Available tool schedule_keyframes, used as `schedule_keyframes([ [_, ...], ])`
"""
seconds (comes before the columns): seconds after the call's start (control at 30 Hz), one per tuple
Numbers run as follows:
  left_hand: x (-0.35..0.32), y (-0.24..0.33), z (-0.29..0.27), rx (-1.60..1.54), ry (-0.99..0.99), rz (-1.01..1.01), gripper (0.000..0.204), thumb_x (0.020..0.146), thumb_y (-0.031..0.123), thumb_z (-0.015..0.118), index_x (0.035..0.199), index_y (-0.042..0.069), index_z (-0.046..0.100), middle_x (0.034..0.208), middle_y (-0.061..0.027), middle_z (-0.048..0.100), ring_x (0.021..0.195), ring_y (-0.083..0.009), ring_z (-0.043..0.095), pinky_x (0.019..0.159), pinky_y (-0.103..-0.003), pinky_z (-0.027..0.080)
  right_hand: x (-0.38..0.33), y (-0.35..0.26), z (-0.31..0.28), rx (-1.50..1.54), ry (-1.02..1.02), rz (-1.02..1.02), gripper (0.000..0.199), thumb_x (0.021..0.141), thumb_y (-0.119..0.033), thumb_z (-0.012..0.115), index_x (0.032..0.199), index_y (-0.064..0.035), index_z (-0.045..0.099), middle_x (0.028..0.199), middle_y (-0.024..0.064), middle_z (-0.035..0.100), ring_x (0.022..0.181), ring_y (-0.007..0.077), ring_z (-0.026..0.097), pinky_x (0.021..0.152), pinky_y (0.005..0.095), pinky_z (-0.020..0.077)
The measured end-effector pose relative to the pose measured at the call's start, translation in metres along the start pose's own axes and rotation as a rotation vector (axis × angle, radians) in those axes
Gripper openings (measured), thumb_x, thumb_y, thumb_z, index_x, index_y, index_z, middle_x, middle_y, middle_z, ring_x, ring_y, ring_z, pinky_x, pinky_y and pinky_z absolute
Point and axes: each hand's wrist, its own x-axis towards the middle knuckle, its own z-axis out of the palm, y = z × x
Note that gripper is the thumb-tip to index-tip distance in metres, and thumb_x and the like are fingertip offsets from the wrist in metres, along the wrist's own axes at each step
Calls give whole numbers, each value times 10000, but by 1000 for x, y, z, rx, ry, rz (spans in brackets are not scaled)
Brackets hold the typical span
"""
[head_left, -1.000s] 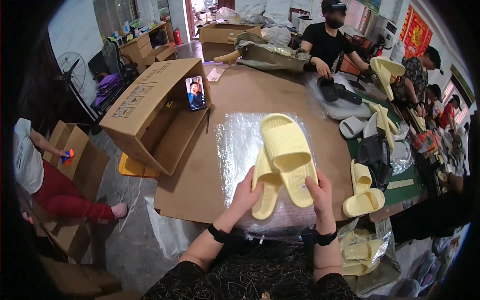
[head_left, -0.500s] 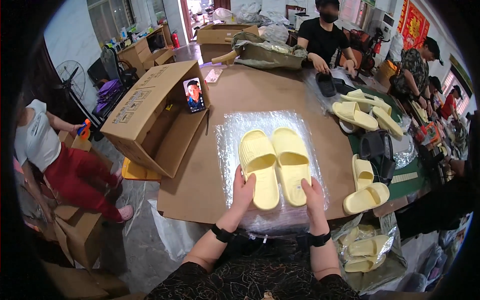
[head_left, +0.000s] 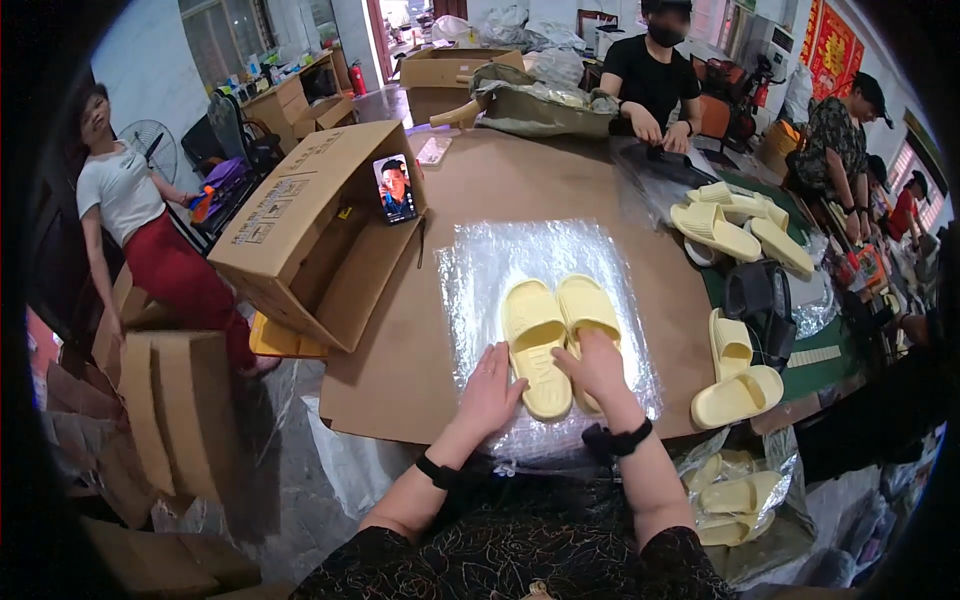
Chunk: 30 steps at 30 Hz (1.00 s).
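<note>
A pair of pale yellow slide slippers lies side by side on a stack of clear plastic bags (head_left: 475, 300). Beside the left slipper (head_left: 543, 385) my left hand (head_left: 490, 388) rests with its fingers stretched out and its thumb at the slipper's edge. My right hand (head_left: 600, 368) grips the right slipper (head_left: 588, 298); its fingers reach into the foot opening and their tips are hidden. That hand covers much of the right slipper's sole, and its thumb lies between the two slippers.
A cardboard box (head_left: 300, 200) lies open on its side at left, with a phone (head_left: 395, 190) propped against it. More yellow slippers (head_left: 738, 397) and black ones (head_left: 762, 300) lie at right. Bagged slippers (head_left: 738, 495) sit below the table edge. A co-worker (head_left: 655, 85) handles a dark slipper opposite.
My left hand has let go of the left slipper and lies beside it. My right hand has moved inward to the right slipper's opening. The slippers now lie closer together, slightly nearer me.
</note>
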Motion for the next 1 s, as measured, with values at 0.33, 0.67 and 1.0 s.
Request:
schedule_keyframes([
  [0.33,-5,-1,-16,16,-184,4,844,942,475,551,1506,-76,251,1532,-316,311,1457,-446,257,1179,-465,289,10,19,28,74,49,170,420,900,-391,610,801,14,653,820,248,650,801,418,643,730,512,501],
  [0.67,-6,9,-5,240,-160,99,868,795,628,680,1482,147,457,1547,-329,274,1427,-505,279,1136,-511,331,-106,85,-46,684,484,365,180,973,-109,611,1012,64,640,890,44,621,808,117,521,717,300,449],
  [1.0,7,15,-8,126,-257,369,973,703,666,734,1474,149,442,1546,-226,351,1413,-458,324,1147,-501,327,-188,76,-80,884,626,448,195,994,-64,576,1135,63,618,1115,78,668,996,134,614,881,282,476],
])
